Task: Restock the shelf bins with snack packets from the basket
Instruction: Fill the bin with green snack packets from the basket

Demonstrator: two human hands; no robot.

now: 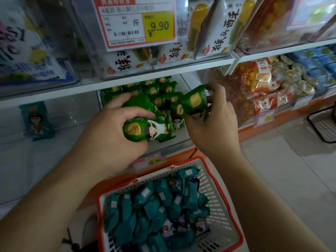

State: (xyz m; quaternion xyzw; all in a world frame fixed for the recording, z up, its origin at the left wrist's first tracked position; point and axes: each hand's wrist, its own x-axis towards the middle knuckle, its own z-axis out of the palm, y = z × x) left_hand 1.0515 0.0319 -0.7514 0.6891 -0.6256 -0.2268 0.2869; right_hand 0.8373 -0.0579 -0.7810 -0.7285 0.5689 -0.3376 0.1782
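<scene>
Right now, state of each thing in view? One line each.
left hand: grips green packets over the bin
right hand: pinches one green packet
green packets: bunched in the left hand's grip
green packet: held at the bin's right side
green-packet bin: partly filled, packets piled at the back
basket: on the floor, holds many teal packets
teal packet: standing alone in the left bin

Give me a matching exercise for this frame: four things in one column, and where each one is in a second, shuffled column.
Things:
1. left hand
2. right hand
3. teal packets
4. lone teal packet

Places:
A. heaped in the basket
B. alone in the bin at far left
C. gripping green packets at the bin's front
D. holding one green packet further right

Pairs: 1-C, 2-D, 3-A, 4-B
</scene>
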